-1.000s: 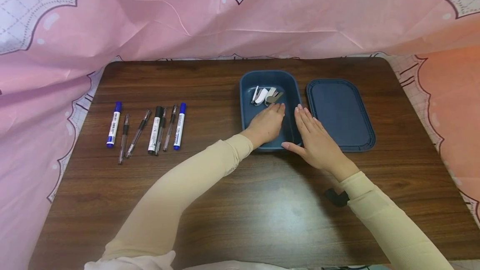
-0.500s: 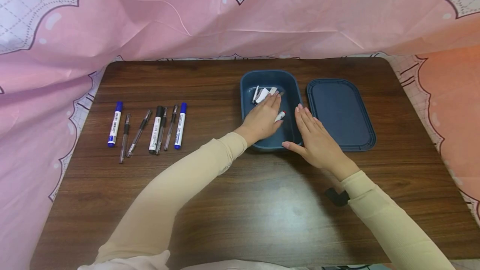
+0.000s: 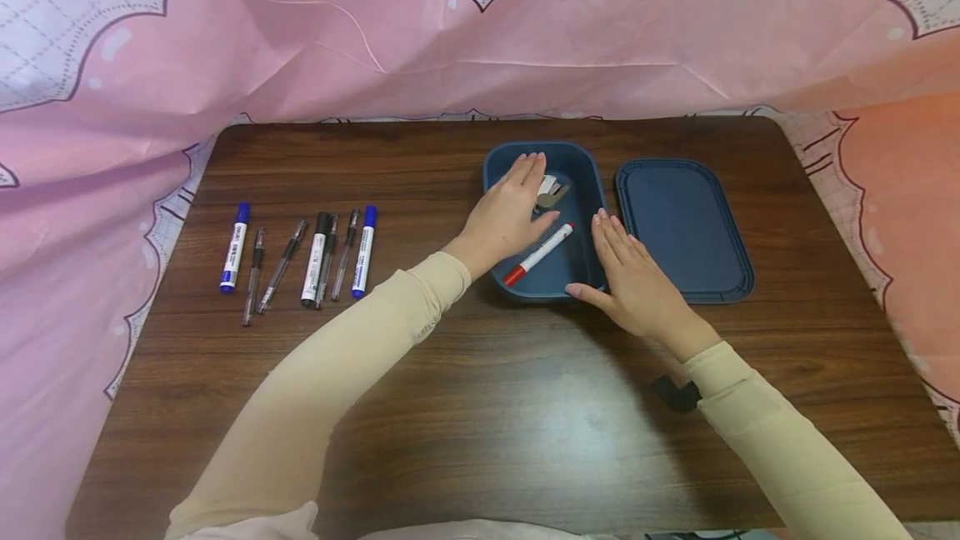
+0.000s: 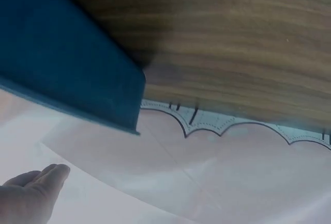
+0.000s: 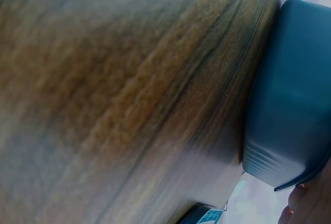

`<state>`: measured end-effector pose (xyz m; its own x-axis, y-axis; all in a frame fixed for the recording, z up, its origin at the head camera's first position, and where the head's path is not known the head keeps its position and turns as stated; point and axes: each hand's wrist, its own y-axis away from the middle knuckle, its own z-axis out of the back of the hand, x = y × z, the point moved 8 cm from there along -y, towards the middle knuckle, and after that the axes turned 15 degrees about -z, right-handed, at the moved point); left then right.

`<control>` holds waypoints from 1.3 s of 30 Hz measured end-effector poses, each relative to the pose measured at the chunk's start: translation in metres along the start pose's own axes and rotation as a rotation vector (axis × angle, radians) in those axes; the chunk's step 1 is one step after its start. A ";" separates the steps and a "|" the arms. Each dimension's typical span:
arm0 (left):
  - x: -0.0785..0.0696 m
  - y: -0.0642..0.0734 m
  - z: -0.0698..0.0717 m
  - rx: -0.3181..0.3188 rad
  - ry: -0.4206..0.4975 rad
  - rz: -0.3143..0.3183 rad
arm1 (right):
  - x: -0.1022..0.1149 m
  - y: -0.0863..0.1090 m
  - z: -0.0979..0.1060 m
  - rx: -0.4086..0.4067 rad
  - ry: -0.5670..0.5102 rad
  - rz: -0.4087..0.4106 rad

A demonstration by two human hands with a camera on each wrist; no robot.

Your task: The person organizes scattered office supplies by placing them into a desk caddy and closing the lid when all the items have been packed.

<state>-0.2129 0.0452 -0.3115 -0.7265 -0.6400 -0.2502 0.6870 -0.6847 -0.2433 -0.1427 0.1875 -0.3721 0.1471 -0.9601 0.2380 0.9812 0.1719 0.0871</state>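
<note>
My left hand (image 3: 504, 215) hovers over the left side of a dark blue box (image 3: 581, 182), fingers straight and holding nothing. Below its thumb, a red-capped white marker (image 3: 538, 254) lies diagonally on the box floor. Beside the fingers shows a small white and grey item (image 3: 553, 194); other white items there are hidden under the hand. Straight fingers of my right hand (image 3: 637, 290) touch the box's right rim, thumb at the front right corner. In the left wrist view, the left fingertips (image 4: 54, 177) appear beyond the box wall (image 4: 77, 58).
A dark blue lid (image 3: 686, 232) lies flat to the right of the box. At the left of the wooden table (image 3: 480, 407) are several pens and markers, including a blue-capped marker (image 3: 363, 252) and a black-capped marker (image 3: 316, 261). Pink patterned cloth (image 3: 480, 48) hangs behind.
My left hand has let go of the red-capped marker inside the box, its fingers have straightened, and it has moved up and left. The right hand stays in place.
</note>
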 end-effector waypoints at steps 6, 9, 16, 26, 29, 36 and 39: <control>0.012 0.005 0.019 -0.065 0.012 0.044 | 0.000 0.000 0.000 -0.015 -0.001 0.005; 0.021 0.011 0.030 -0.097 0.029 0.069 | 0.000 0.000 0.000 -0.021 -0.002 0.007; 0.048 0.029 0.055 -0.198 0.049 0.166 | 0.000 -0.001 0.001 -0.024 -0.009 0.012; 0.086 0.064 0.063 -0.227 0.022 0.267 | 0.000 0.000 0.000 -0.025 -0.018 0.004; 0.099 0.080 0.056 -0.213 0.004 0.298 | 0.000 0.001 0.000 -0.028 -0.016 0.002; 0.125 0.119 0.040 -0.190 -0.002 0.380 | 0.000 0.001 0.001 -0.044 -0.013 0.015; 0.133 0.134 0.032 -0.153 -0.010 0.410 | 0.000 0.001 0.002 -0.047 -0.012 0.019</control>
<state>-0.2181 -0.1428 -0.3472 -0.3927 -0.8520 -0.3463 0.9125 -0.3139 -0.2623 -0.1419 0.1882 -0.3701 0.1649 -0.9539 0.2508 0.9830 0.1797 0.0371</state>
